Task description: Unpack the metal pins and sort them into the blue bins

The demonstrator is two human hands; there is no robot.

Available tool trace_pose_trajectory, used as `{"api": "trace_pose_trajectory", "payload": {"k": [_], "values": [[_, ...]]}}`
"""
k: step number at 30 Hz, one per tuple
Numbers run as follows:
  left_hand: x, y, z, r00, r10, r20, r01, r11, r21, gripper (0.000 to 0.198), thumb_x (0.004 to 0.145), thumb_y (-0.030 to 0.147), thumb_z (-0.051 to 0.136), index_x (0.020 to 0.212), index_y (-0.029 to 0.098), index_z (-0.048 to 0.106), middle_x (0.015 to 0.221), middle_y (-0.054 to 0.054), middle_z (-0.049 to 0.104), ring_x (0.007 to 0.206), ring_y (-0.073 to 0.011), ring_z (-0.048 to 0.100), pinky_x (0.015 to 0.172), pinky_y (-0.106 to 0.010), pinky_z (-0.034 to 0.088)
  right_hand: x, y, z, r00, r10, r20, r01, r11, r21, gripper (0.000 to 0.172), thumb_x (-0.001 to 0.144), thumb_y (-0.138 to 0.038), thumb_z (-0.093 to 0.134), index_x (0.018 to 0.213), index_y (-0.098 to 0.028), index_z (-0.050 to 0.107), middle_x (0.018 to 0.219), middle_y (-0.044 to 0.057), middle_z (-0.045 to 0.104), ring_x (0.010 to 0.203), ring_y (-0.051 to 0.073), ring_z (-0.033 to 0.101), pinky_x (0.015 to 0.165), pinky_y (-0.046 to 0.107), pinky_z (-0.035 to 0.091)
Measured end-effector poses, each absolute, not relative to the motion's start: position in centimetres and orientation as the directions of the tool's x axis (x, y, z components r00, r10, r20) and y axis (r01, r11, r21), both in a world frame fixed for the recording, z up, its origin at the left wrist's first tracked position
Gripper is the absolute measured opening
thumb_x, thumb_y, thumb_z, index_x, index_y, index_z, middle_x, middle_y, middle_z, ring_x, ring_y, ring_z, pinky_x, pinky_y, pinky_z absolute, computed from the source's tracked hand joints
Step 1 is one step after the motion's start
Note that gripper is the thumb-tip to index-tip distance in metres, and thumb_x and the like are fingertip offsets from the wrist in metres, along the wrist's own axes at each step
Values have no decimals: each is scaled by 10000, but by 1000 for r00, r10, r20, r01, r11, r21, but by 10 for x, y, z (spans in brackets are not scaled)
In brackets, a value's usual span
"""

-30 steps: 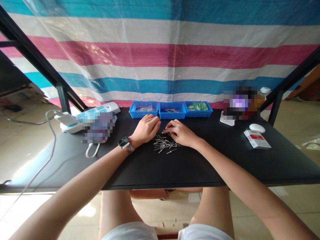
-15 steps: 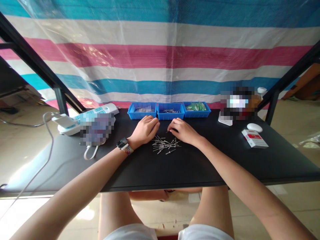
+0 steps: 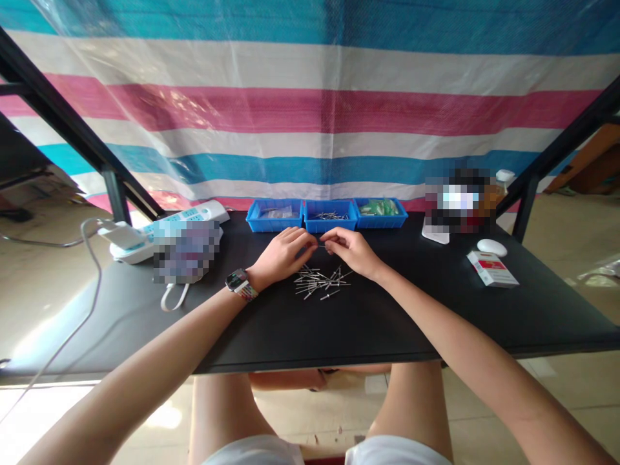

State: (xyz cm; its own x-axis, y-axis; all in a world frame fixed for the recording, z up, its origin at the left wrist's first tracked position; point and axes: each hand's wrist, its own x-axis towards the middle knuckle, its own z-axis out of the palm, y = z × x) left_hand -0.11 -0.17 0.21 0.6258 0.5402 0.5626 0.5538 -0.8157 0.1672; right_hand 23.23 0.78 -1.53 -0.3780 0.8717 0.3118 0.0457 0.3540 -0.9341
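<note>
A loose heap of silver blind rivets [image 3: 317,281] lies on the black table in front of me. Just behind the heap, my right hand [image 3: 354,250] is closed in a pinch on one thin blind rivet [image 3: 321,245]. That rivet points left, toward the fingertips of my left hand [image 3: 285,253]. My left hand is closed with its fingers curled down; what is inside it is hidden. The fingertips of both hands nearly meet, and I cannot tell whether the left ones touch the rivet.
Three blue bins stand behind my hands: one with clear packets [image 3: 275,226], one with rivets [image 3: 330,227], one with green-and-white packets [image 3: 380,223]. At left are a power strip [image 3: 213,210] and a cable [image 3: 92,303]; at right, a small box [image 3: 493,270] and a white mouse [image 3: 492,247].
My right hand has moved slightly left with the rivet, closing the gap to my left hand. My left fingertips have shifted a little right. The heap looks the same.
</note>
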Motion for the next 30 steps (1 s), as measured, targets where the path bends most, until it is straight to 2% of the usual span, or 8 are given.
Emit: {"api": "trace_pose_trajectory", "payload": {"k": [3, 6, 12, 16, 19, 23, 26, 30], "values": [[-1, -1, 2, 612, 551, 567, 573, -803, 162, 252, 1125, 327, 445, 987, 207, 619, 927, -89, 694, 840, -233, 609, 825, -392, 503, 233, 4, -10, -305, 901, 308, -22, 317, -948, 333, 800, -472, 872, 919, -214, 698, 824, 13, 708, 789, 188, 672, 803, 343, 566], [-2, -1, 3, 604, 550, 577, 580, -799, 155, 291, 1135, 327, 420, 946, 207, 605, 892, -88, 681, 828, -233, 599, 812, -385, 497, 234, 2, -6, -272, 907, 323, -22, 330, -944, 359, 758, -477, 905, 873, -212, 692, 840, 21, 719, 798, 191, 682, 807, 344, 572], [-3, -4, 7, 616, 548, 567, 562, -809, 171, 222, 1121, 323, 449, 1008, 209, 603, 920, -82, 684, 841, -236, 601, 822, -389, 494, 233, 3, -8, -276, 913, 301, -8, 311, -950, 463, 819, -650, 819, 821, -204, 696, 770, 29, 722, 728, 188, 682, 733, 333, 581], [-3, -4, 7, 621, 526, 580, 549, -821, 157, 192, 1115, 309, 462, 1041, 208, 608, 933, -81, 687, 838, -234, 599, 816, -385, 492, 233, 4, -10, -280, 921, 270, 6, 282, -959, 506, 819, -686, 804, 793, -196, 683, 737, 26, 713, 641, 167, 666, 639, 302, 559], [-3, -3, 6, 620, 518, 589, 562, -817, 128, 231, 1123, 294, 448, 998, 201, 619, 909, -84, 683, 821, -231, 591, 803, -379, 485, 232, 3, -9, -292, 918, 268, -4, 279, -960, 475, 849, -655, 787, 820, -191, 687, 753, 23, 717, 624, 155, 667, 624, 292, 556], [-4, 0, 4, 600, 517, 610, 565, -814, 134, 252, 1120, 285, 470, 953, 196, 636, 877, -77, 690, 817, -225, 601, 801, -366, 482, 231, 3, -10, -254, 918, 304, -68, 296, -953, 379, 783, -506, 875, 897, -206, 674, 774, -8, 697, 633, 148, 671, 610, 280, 556], [-5, 2, 2, 586, 518, 623, 564, -813, 145, 248, 1115, 278, 488, 944, 194, 648, 870, -73, 697, 816, -222, 606, 799, -357, 488, 231, 3, -11, -224, 918, 327, -55, 323, -945, 309, 771, -410, 877, 874, -210, 664, 742, -19, 669, 633, 147, 663, 598, 276, 550], [-5, 1, 2, 581, 517, 629, 548, -820, 167, 252, 1116, 272, 493, 940, 190, 654, 864, -70, 701, 815, -214, 612, 792, -347, 497, 231, 2, -11, -244, 913, 327, -58, 322, -945, 286, 771, -382, 876, 862, -203, 672, 705, -22, 663, 594, 139, 649, 574, 272, 542]]}}
